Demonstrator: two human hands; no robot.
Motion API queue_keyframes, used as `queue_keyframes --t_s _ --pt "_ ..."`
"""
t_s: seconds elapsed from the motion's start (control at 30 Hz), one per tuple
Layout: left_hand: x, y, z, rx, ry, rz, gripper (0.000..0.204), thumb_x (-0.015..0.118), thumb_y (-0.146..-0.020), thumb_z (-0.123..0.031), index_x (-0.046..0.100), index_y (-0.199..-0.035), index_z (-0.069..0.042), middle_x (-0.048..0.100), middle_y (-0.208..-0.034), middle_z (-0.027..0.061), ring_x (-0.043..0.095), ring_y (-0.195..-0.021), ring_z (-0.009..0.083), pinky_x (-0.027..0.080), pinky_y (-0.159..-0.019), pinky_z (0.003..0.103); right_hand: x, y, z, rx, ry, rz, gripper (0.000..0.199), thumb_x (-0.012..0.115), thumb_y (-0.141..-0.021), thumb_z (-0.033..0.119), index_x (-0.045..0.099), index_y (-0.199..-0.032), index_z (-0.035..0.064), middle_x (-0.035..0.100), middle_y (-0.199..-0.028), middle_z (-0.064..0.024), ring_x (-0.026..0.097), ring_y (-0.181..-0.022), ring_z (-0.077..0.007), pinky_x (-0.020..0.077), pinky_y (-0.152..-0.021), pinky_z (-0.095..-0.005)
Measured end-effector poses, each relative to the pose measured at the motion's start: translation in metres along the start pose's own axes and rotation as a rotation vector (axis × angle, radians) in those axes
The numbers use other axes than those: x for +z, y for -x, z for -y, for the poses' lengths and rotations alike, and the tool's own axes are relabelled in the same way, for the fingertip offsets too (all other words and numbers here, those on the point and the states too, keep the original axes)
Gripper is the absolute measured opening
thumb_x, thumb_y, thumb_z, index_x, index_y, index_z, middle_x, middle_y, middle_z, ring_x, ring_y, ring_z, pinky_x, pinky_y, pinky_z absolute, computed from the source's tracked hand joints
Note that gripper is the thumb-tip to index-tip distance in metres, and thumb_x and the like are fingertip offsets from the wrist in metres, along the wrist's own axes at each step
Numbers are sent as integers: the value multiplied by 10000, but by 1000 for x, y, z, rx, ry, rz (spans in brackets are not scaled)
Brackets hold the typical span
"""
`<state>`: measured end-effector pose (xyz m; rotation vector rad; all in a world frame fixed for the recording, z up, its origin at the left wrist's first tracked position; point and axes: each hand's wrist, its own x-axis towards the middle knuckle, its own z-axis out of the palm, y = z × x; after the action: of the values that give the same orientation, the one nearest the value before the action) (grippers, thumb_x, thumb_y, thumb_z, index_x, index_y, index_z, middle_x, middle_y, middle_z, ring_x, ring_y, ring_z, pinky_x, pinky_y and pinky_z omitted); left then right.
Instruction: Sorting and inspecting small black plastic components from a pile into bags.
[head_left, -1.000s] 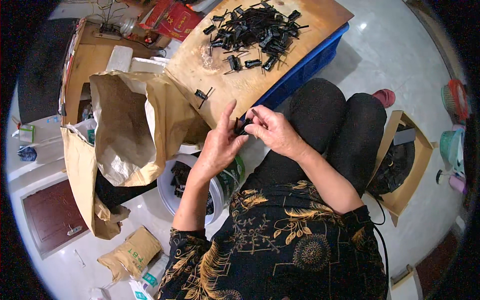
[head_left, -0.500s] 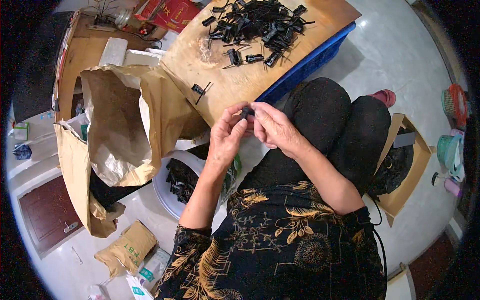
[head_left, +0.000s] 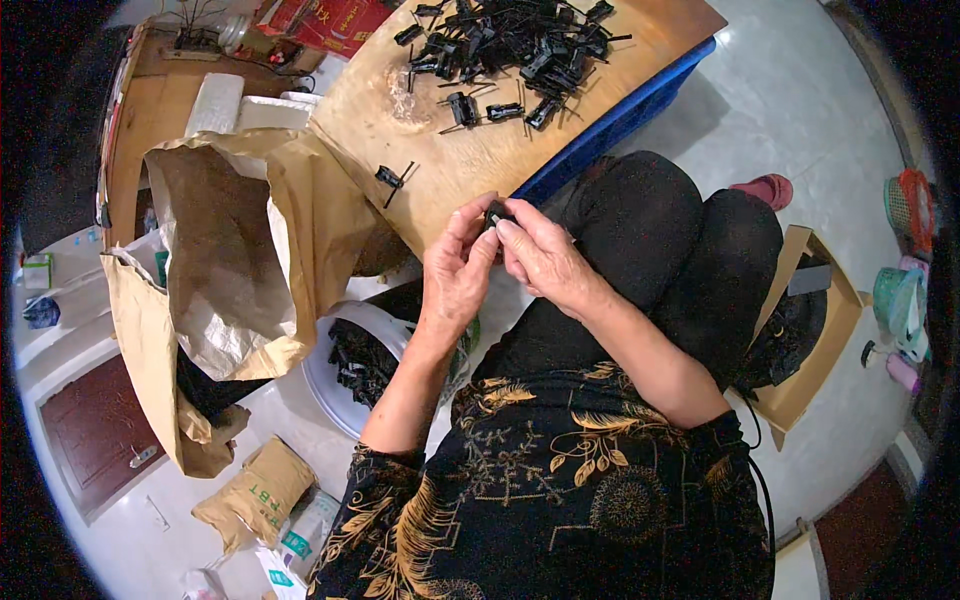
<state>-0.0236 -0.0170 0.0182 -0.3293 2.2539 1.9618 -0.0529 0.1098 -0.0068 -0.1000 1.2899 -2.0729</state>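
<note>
Just off the near corner of a wooden board (head_left: 455, 165), my left hand (head_left: 458, 265) and my right hand (head_left: 548, 258) meet around a small black plastic part (head_left: 494, 213). Both are closed, with thumbs and fingertips pinching it from either side; fingers hide much of its shape. One similar black part with thin stems (head_left: 391, 178) lies alone on the board near my left fingertips. Farther back spreads a heap of such black parts (head_left: 510, 50), several set a little apart along its near edge.
Left of the board stands an open brown paper sack (head_left: 320, 200). Beneath my left forearm is a white bucket (head_left: 318, 375) of black parts. A blue crate (head_left: 620, 120) supports the board. An open cardboard box (head_left: 832, 330) with black contents sits on the floor at right.
My right thumb has shifted onto the black part and the fingers have closed in around it. The part shows more plainly between my hands. The view has shifted slightly.
</note>
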Motion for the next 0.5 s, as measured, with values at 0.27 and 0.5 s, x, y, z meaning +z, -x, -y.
queue_keyframes --t_s 0.27,0.5 --pt "4 1 0 199 -434 -147 341 514 -832 -7 501 -1173 -6 602 -1041 88 551 -965 146 437 -816 264 3 -5 1 -17 92 -39 312 393 -932 235 415 -1188 57 378 -575 46 324 -436 -29 266 -366 -185" --pt "-5 2 -15 186 -602 -70 309 494 -841 -13 498 -1149 -32 611 -1008 94 575 -890 140 461 -740 257 -1 -5 -1 45 119 31 262 403 -931 242 456 -1121 70 377 -583 54 303 -444 -16 248 -368 -165"
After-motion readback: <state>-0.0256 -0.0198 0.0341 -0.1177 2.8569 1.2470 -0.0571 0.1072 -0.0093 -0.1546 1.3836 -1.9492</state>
